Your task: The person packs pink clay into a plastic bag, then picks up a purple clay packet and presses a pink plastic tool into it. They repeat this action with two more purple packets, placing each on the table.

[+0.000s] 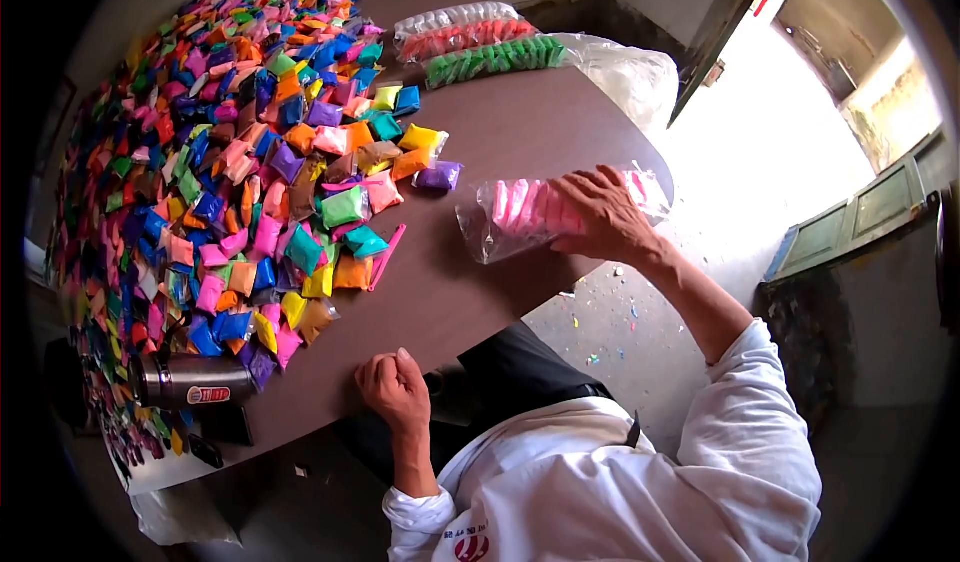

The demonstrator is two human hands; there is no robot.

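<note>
The person's right hand (605, 212) lies over a clear plastic bag of pink packets (520, 207), near its right end; the fingers and thumb are spread, and whether they grip the bag or only rest upon it, one cannot tell. The left hand (395, 392) is loosely curled closed at the near edge of the brown table (480, 302), with nothing visible inside it. The pink bag lies on this table, ahead of the left hand and to its right, so the right hand, already touching it, is clearly the nearer one. Its long axis runs from left to right across the front of the person, and its left end, which the hand leaves uncovered, points toward the large heap of small coloured packets (250, 162). A purple packet (438, 175) sits at the heap's border, just beside that end but apart from it. Farther away, a bag of green packets (497, 60) and a bag of red packets (465, 37) lie side by side, while a metal flask (170, 377) appears to lie horizontally at the person's left.
</note>
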